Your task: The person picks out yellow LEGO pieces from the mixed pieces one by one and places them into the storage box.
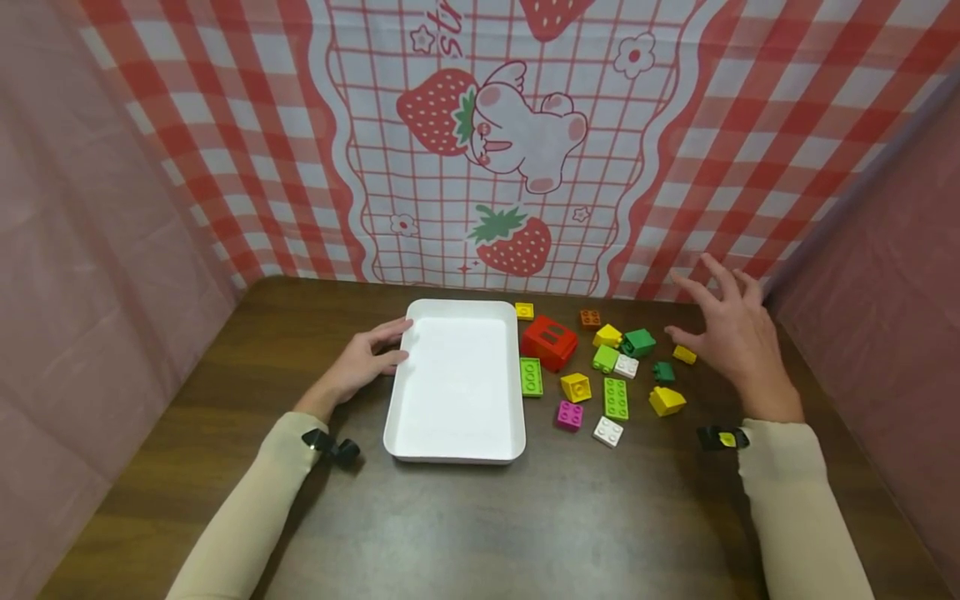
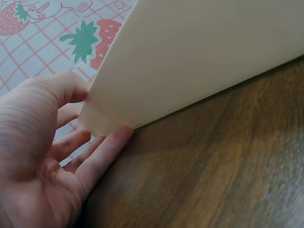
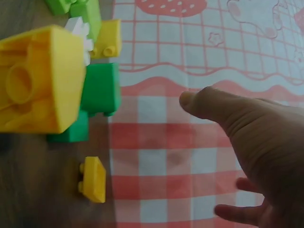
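Note:
A white tray (image 1: 457, 454) lies on the table in the head view. At its left side is my left hand (image 1: 362, 364), with fingertips touching the tray's outer wall (image 2: 190, 61); in the left wrist view the fingers are loosely bent against that wall. My right hand (image 1: 735, 346) hovers at the right end of a group of loose toy bricks, fingers spread and holding nothing. Nearest to it are a small yellow brick (image 1: 684, 354), a dark green brick (image 1: 663, 372) and a larger yellow brick (image 1: 667, 401). The right wrist view shows a green brick (image 3: 100, 89) beyond the thumb.
Right of the tray lie a red block (image 1: 550, 342), a lime brick (image 1: 531, 377), a magenta brick (image 1: 569, 415), a white brick (image 1: 608, 432), an orange-brown brick (image 1: 590, 318) and several others. A checked strawberry cloth (image 1: 517, 225) hangs behind the wooden table (image 1: 480, 533). Pink fabric (image 1: 885, 317) flanks it.

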Demonstrator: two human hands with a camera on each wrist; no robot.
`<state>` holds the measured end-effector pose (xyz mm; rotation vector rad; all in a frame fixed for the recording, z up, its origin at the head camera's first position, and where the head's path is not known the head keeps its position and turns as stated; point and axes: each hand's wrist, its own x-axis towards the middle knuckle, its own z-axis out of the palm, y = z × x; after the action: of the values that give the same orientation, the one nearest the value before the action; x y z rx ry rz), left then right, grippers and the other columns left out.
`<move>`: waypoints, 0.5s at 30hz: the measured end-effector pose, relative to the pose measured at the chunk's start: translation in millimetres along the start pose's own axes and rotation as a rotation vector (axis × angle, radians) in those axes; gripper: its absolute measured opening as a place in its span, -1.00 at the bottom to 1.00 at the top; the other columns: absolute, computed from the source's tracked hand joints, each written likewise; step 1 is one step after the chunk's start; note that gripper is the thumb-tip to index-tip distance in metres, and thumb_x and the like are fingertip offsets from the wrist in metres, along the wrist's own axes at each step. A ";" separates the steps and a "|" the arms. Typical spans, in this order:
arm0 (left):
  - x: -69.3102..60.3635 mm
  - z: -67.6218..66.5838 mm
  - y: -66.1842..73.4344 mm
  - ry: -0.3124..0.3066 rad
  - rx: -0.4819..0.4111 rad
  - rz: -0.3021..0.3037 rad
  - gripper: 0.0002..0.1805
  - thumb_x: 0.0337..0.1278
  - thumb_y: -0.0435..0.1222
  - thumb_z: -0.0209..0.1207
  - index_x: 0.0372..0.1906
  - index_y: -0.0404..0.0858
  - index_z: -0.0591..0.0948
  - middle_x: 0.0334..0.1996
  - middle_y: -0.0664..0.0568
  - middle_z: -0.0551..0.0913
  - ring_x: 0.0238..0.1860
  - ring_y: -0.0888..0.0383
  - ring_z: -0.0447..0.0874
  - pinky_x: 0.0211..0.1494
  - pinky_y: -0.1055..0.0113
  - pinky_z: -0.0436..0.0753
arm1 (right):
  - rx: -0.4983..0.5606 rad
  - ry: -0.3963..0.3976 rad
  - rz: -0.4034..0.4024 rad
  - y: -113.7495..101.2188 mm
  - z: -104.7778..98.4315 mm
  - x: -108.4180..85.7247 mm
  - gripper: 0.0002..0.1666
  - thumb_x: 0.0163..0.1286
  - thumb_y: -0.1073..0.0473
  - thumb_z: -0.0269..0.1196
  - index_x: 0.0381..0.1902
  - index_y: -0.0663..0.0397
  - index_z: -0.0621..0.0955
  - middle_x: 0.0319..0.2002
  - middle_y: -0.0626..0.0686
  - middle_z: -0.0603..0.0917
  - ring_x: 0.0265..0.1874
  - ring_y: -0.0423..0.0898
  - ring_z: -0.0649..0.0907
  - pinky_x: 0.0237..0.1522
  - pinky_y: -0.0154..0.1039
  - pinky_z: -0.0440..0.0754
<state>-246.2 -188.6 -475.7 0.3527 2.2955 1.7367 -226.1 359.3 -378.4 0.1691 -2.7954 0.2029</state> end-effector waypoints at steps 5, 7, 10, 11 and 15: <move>-0.3 -0.5 -0.8 0.003 0.007 0.001 -0.31 0.64 -0.42 0.26 0.73 -0.34 0.38 0.84 -0.26 0.18 0.74 -0.39 0.33 0.15 0.41 0.88 | 0.040 -0.160 0.055 11.3 11.2 1.8 -0.02 0.33 0.14 0.62 0.64 0.01 0.46 0.75 0.36 0.15 0.54 0.60 0.16 0.34 0.78 0.48; -0.2 -0.5 -0.6 0.002 0.005 0.002 -0.31 0.64 -0.43 0.26 0.73 -0.34 0.38 0.84 -0.26 0.18 0.74 -0.40 0.33 0.15 0.40 0.88 | 0.045 -0.227 0.066 16.2 15.7 2.1 -0.04 0.36 0.13 0.59 0.65 0.05 0.46 0.74 0.38 0.14 0.52 0.60 0.15 0.35 0.77 0.48; 0.3 -0.3 -0.5 -0.001 0.009 0.000 -0.31 0.65 -0.42 0.25 0.73 -0.33 0.38 0.84 -0.25 0.17 0.74 -0.39 0.33 0.17 0.39 0.89 | 0.049 -0.307 0.066 23.5 21.7 2.1 -0.07 0.41 0.10 0.56 0.65 0.11 0.46 0.75 0.40 0.13 0.50 0.61 0.17 0.40 0.78 0.45; 0.6 -0.2 -0.6 -0.002 0.011 -0.002 -0.31 0.65 -0.42 0.25 0.73 -0.33 0.38 0.85 -0.25 0.16 0.74 -0.39 0.33 0.18 0.37 0.89 | 0.053 -0.329 0.066 25.6 23.3 1.8 -0.07 0.42 0.09 0.56 0.65 0.12 0.46 0.74 0.41 0.14 0.49 0.61 0.18 0.42 0.78 0.43; 1.1 -1.0 -0.5 -0.007 0.028 -0.012 -0.31 0.67 -0.39 0.25 0.74 -0.30 0.37 0.86 -0.23 0.14 0.75 -0.38 0.32 0.24 0.29 0.90 | 0.071 -0.381 0.061 32.6 28.4 0.2 -0.14 0.46 0.07 0.53 0.61 0.19 0.50 0.72 0.46 0.19 0.49 0.61 0.23 0.49 0.78 0.35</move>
<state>-247.6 -189.3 -476.1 0.3486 2.3141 1.6966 -239.9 386.8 -408.8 0.1536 -3.1765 0.3150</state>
